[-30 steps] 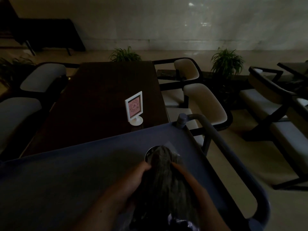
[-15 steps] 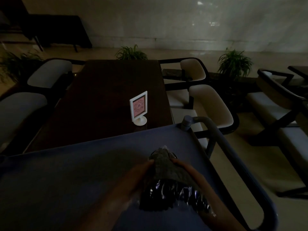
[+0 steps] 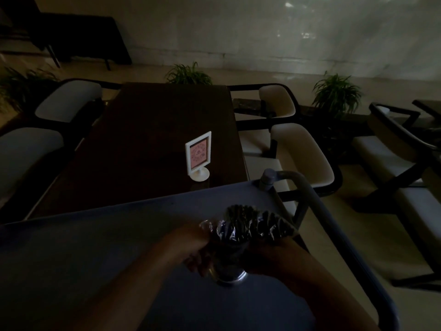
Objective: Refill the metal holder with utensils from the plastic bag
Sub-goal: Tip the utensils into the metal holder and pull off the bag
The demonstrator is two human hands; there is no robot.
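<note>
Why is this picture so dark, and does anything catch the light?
Head view: dim room, the grey-blue cart top sunk in shadow; glints on the crinkled clear plastic bag and the rim of the round metal holder; the white-framed table sign stands out.

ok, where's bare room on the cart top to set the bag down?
Free: the cart top left of the left hand, out to its left edge, and the strip between the plastic bag and the dark table. Crowded: the right side, where both hands grip the bag at the metal holder, with the right hand close to the cart handle.
</note>
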